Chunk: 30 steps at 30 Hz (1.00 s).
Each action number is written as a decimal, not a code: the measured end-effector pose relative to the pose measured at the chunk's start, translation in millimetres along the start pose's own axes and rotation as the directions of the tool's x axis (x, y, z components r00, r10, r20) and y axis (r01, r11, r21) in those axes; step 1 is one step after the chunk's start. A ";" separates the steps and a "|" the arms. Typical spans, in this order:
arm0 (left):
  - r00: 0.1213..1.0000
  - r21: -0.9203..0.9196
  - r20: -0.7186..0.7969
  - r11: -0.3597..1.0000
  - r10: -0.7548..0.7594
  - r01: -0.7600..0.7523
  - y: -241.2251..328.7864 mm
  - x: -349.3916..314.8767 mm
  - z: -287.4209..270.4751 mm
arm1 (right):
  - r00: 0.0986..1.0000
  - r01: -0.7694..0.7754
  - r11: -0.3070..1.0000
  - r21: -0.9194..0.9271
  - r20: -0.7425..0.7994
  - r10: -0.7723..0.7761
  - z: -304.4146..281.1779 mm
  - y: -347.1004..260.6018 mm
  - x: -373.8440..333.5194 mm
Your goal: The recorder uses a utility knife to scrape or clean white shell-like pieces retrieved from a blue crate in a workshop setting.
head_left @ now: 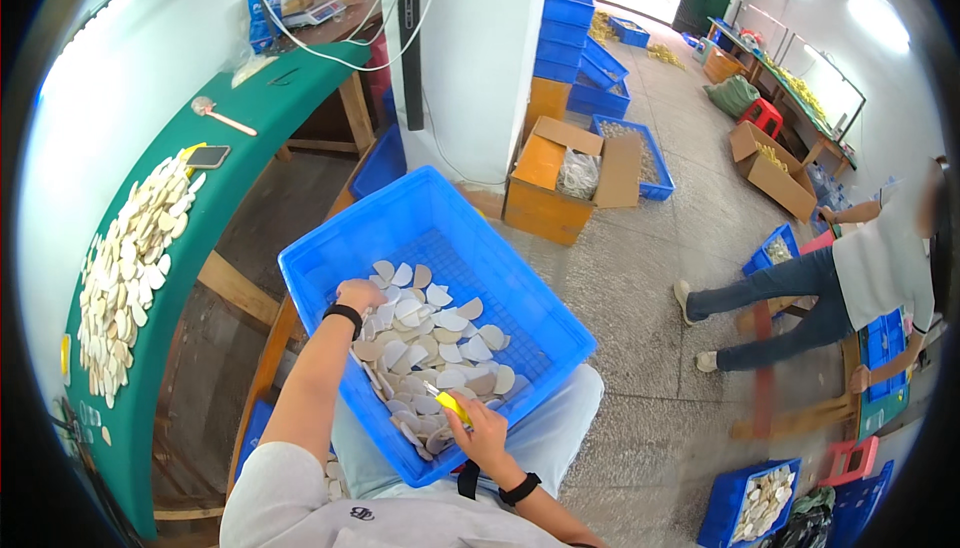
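Observation:
A blue plastic crate (470,238) rests tilted across my lap. Many flat, half-round pieces (440,333), white and beige, lie heaped in its lower part. Inside its left wall is my left hand (362,295), at the edge of the heap; its fingers are curled, and what they hold, if anything, is hidden. My right hand (484,436) is closed round a yellow utility knife (453,406) at the crate's near side. The metal tip of the knife points up and left over the pieces.
A green-topped table (190,278) on my left bears a pile of similar pieces (135,258) and a phone (208,157). Ahead stand a white pillar (470,68), an open cardboard box (560,173) and stacked blue crates (570,38). At right, a person (830,278) stands beside another crate of pieces (765,503).

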<state>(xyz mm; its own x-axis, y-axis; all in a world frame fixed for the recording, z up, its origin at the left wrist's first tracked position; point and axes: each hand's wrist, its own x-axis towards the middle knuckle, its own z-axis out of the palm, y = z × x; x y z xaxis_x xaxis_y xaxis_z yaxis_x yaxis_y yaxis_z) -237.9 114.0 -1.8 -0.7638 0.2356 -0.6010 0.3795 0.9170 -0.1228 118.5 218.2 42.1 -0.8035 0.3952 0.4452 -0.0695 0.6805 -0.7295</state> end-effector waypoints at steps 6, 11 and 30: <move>0.910 -0.051 -0.145 0.916 0.388 -0.399 46.5 -113.1 -68.1 | 0.997 -0.016 0.999 0.046 -0.079 0.020 -1.6 2.0 1.2; 0.653 -0.152 -0.348 0.647 0.673 -0.747 32.2 -187.8 -55.2 | 0.957 -0.288 0.954 0.086 0.065 0.283 1.1 5.2 -1.7; 0.745 -0.924 -0.218 0.113 0.630 -0.366 20.6 -244.0 64.3 | 0.916 -0.401 0.902 0.161 0.104 0.389 9.2 12.7 2.9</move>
<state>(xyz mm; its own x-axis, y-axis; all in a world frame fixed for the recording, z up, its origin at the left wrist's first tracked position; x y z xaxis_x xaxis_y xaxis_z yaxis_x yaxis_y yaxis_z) -10.2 54.7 91.5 -0.4440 0.8235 -0.3531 -0.1601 0.3148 0.9355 109.9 222.4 29.4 -0.8243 0.5618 0.0700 0.1641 0.3554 -0.9202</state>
